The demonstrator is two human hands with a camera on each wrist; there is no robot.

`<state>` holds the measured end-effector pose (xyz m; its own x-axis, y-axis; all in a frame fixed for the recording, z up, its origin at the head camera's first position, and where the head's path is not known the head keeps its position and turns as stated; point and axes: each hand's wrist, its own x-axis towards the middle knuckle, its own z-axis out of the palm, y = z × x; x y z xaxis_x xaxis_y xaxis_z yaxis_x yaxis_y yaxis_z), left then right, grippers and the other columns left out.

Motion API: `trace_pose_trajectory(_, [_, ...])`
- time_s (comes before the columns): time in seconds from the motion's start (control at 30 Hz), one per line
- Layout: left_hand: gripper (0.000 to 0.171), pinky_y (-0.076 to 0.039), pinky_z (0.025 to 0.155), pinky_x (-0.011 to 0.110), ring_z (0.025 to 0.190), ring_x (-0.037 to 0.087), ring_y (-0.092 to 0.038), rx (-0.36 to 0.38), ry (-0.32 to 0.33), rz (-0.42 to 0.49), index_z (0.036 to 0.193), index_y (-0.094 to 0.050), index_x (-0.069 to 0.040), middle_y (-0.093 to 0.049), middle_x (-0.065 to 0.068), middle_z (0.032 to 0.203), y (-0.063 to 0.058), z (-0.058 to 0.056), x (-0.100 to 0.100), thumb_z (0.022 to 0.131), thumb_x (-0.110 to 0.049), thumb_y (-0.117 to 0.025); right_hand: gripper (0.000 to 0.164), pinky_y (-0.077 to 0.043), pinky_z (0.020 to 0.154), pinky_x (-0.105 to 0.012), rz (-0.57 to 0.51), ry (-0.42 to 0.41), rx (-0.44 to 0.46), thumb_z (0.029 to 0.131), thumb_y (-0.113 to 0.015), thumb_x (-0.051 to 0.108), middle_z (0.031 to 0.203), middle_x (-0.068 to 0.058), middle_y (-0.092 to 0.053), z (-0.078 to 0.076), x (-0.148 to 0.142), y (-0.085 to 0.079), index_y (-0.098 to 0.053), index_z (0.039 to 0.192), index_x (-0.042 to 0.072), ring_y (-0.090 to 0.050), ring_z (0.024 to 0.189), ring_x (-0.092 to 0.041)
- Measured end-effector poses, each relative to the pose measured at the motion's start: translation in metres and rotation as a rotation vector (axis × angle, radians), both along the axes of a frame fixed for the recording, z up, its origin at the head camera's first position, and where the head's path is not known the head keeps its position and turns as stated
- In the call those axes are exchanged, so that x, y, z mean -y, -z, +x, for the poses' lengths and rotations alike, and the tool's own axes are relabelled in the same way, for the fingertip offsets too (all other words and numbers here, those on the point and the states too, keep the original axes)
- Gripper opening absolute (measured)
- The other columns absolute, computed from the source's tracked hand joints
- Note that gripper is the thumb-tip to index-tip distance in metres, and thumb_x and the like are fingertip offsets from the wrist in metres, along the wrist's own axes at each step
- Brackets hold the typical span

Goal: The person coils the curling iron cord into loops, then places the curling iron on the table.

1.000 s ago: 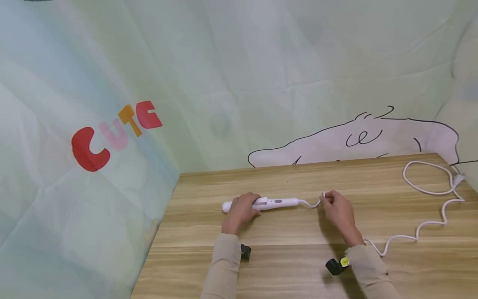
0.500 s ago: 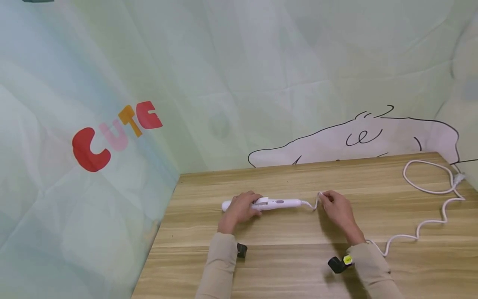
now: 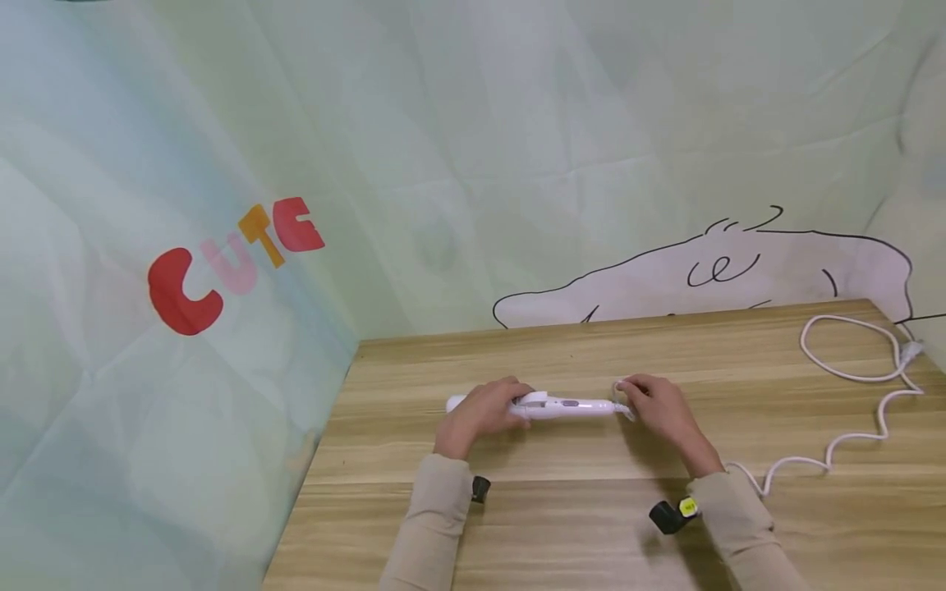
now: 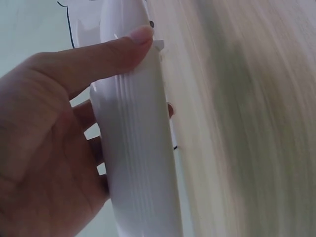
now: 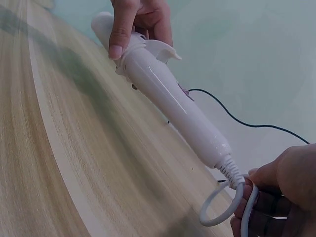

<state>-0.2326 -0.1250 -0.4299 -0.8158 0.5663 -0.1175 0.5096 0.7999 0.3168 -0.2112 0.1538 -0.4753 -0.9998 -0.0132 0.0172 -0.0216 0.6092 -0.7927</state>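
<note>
A white curling iron [image 3: 569, 408] lies crosswise over the wooden table, its handle and cord end toward the right. My left hand [image 3: 490, 408] grips it round the barrel part; in the left wrist view the thumb [image 4: 113, 57] crosses the top and the other fingers go behind. Close by the handle's end, my right hand [image 3: 661, 408] pinches the white cord [image 5: 217, 217]. There the cord bends into a small loop just past the ribbed strain relief [image 5: 229, 170]. A lever [image 5: 163, 49] stands out from the iron near the left hand's thumb.
The rest of the cord [image 3: 857, 439] runs in waves along the right side of the wooden table [image 3: 576, 525]. It ends in a loop and a plug [image 3: 911, 350] near the back right corner. A printed cloth backdrop [image 3: 443, 164] hangs behind and to the left.
The right hand has moved left with the cord, up to the handle's end, and the cord there has folded into a tighter loop. The curling iron has shifted slightly right with the left hand.
</note>
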Motion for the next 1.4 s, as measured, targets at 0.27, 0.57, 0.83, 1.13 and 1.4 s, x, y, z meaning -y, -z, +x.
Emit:
trace_pose_trajectory(0.27, [0.041, -0.046, 0.081, 0.032, 0.094, 0.013, -0.059, 0.001, 0.043, -0.022, 0.120, -0.063, -0.014, -0.066, 0.001, 0.110, -0.008, 0.005, -0.005, 0.082, -0.021, -0.075, 0.031, -0.044, 0.064, -0.030, 0.037, -0.053, -0.030, 0.099, -0.053, 0.024, 0.100, -0.015, -0.067, 0.002, 0.004, -0.004, -0.066, 0.114, 0.000, -0.054, 0.076, -0.019])
trace_pose_trajectory(0.57, [0.035, -0.044, 0.077, 0.029, 0.087, 0.012, -0.056, 0.041, 0.002, -0.077, 0.112, -0.064, -0.016, -0.065, -0.002, 0.101, -0.011, 0.008, -0.013, 0.080, -0.021, -0.077, 0.026, -0.049, 0.080, -0.043, 0.077, -0.121, -0.103, 0.098, -0.053, 0.020, 0.109, -0.016, -0.068, 0.009, 0.013, -0.019, -0.069, 0.109, 0.003, -0.060, 0.090, -0.024])
trace_pose_trajectory(0.83, [0.028, -0.043, 0.076, 0.027, 0.081, 0.011, -0.052, 0.111, -0.033, -0.063, 0.102, -0.061, -0.014, -0.062, -0.002, 0.093, -0.011, 0.009, -0.015, 0.080, -0.020, -0.076, 0.023, -0.041, 0.062, -0.029, 0.054, -0.152, -0.170, 0.098, -0.054, 0.017, 0.092, -0.012, -0.066, 0.015, 0.021, -0.026, -0.070, 0.106, 0.002, -0.049, 0.070, -0.016])
trace_pose_trajectory(1.13, [0.026, -0.043, 0.070, 0.028, 0.076, 0.013, -0.051, 0.185, -0.078, 0.026, 0.101, -0.056, -0.012, -0.058, -0.001, 0.087, -0.012, 0.006, -0.009, 0.084, -0.024, -0.072, 0.023, -0.042, 0.057, -0.027, 0.015, -0.138, -0.147, 0.097, -0.056, 0.019, 0.085, -0.008, -0.064, 0.024, 0.026, -0.032, -0.068, 0.108, 0.003, -0.049, 0.069, -0.015])
trace_pose_trajectory(1.4, [0.026, -0.041, 0.066, 0.028, 0.074, 0.014, -0.049, 0.203, -0.051, 0.113, 0.104, -0.054, -0.008, -0.054, 0.001, 0.085, -0.014, -0.001, 0.001, 0.089, -0.024, -0.067, 0.019, -0.041, 0.052, -0.024, -0.019, -0.202, -0.083, 0.097, -0.056, 0.016, 0.077, -0.007, -0.059, 0.029, 0.027, -0.029, -0.067, 0.105, 0.003, -0.048, 0.065, -0.013])
